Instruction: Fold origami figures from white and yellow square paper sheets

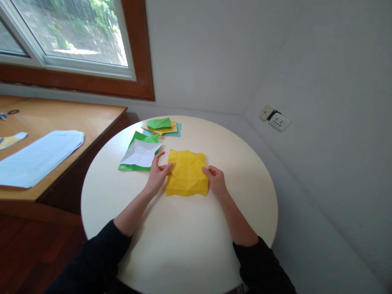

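A creased, roughly square sheet of yellow paper (187, 174) is in front of me over the round table, its edges wavy. My right hand (216, 179) pinches its right edge, thumb on top. At the left edge is my left hand (158, 174), its thumb on the paper and its index finger raised off it; the fingers beneath are partly hidden. Just beyond my left hand lies a creased white sheet (140, 152) on top of a green sheet (134, 167).
The round white table (180, 241) carries a small pile of folded green paper (159, 123), yellow and blue papers at the back. To the left, a wooden desk (101, 112) holds light-blue sheets (45, 155) and scissors (12, 112). A wall socket (279, 121) is at right.
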{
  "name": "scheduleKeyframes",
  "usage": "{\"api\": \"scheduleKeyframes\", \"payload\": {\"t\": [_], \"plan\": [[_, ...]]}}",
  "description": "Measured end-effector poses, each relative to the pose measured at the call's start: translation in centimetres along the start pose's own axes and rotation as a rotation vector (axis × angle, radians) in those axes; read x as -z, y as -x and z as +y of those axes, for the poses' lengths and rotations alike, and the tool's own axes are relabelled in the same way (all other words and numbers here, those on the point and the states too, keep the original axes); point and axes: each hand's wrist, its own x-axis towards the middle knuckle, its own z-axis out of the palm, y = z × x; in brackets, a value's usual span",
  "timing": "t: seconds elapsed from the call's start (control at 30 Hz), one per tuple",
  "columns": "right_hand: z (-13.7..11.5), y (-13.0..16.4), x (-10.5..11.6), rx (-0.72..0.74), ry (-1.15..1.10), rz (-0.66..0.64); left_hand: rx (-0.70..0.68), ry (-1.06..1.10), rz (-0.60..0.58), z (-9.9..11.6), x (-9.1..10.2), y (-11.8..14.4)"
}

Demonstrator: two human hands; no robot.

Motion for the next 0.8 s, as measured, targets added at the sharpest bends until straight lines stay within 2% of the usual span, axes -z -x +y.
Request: {"api": "scheduleKeyframes", "payload": {"t": [0.1, 0.2, 0.33, 0.47, 0.7, 0.8], "plan": [[-0.01, -0.04, 0.05, 0.016, 0.007, 0.039, 0.009, 0.07, -0.138, 0.54, -0.32, 0.48], [-0.12, -0.01, 0.02, 0.017, 0.002, 0.049, -0.012, 0.091, -0.202, 0.7, -0.42, 0.65], [-0.25, 0.03, -0.09, 0.013, -0.009, 0.059, -0.133, -0.057, -0.16, 0.26, -0.16, 0.3], [-0.17, 0.01, -0.19, 0.005, -0.041, 0.054, -0.171, -0.198, -0.105, -0.23, 0.17, -0.07], [-0.17, 0.08, -0.37, 0.037, -0.032, 0.05, -0.092, -0.108, -0.044, -0.08, 0.07, -0.09], [-0.31, 0.14, -0.43, 0.037, -0.041, 0.066, -0.072, -0.044, -0.053, -0.12, -0.01, -0.09]]}}
